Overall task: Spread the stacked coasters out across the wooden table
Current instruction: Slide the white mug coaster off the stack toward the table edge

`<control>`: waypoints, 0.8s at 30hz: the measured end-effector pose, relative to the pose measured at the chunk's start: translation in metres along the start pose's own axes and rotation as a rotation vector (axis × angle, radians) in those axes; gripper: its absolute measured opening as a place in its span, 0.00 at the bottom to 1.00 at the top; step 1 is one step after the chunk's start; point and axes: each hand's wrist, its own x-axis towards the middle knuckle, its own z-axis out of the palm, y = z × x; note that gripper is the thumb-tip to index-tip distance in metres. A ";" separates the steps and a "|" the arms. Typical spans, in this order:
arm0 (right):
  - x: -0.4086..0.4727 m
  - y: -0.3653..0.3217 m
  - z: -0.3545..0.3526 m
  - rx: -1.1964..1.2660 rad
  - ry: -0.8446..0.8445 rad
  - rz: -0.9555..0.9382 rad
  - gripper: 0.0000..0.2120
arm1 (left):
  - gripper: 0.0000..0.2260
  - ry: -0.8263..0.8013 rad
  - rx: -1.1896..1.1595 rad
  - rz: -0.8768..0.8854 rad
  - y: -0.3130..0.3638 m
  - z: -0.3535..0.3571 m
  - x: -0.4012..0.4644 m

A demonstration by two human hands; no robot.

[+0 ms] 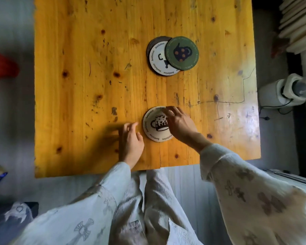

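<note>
Head view: the near cream coaster with the mug print lay flat on the wooden table, close to the near edge and slightly right of centre. It sat between the two hands. The right hand was on it: fingers curled over its far-right rim, palm covering the right side, so it looked like a light grasp or press on that coaster. Whether the coaster was lifted or just pinned flat, cannot tell. The left hand lay just beside the coaster's left edge, apart from it, fingers loosely bent and holding nothing; it was motion-blurred.

The coaster is round, so there was no long axis to align. The right hand was clearly the nearer one.

Farther up the table, well apart from both hands, a fanned pile remained: a green coaster overlapping a white coaster, with a dark coaster peeking out beneath. Judgement: that pile lay straight ahead of the right hand and was likely the next reach.
</note>
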 end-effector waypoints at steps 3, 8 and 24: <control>0.021 0.003 -0.007 0.020 -0.070 0.016 0.25 | 0.20 -0.191 -0.344 -0.263 0.001 0.007 -0.018; 0.022 -0.002 -0.005 0.024 -0.167 -0.019 0.27 | 0.18 -0.234 -0.929 -0.761 0.018 0.003 -0.013; -0.043 -0.013 0.010 0.460 -0.207 0.550 0.16 | 0.20 -0.216 -0.421 -0.418 0.023 -0.022 0.018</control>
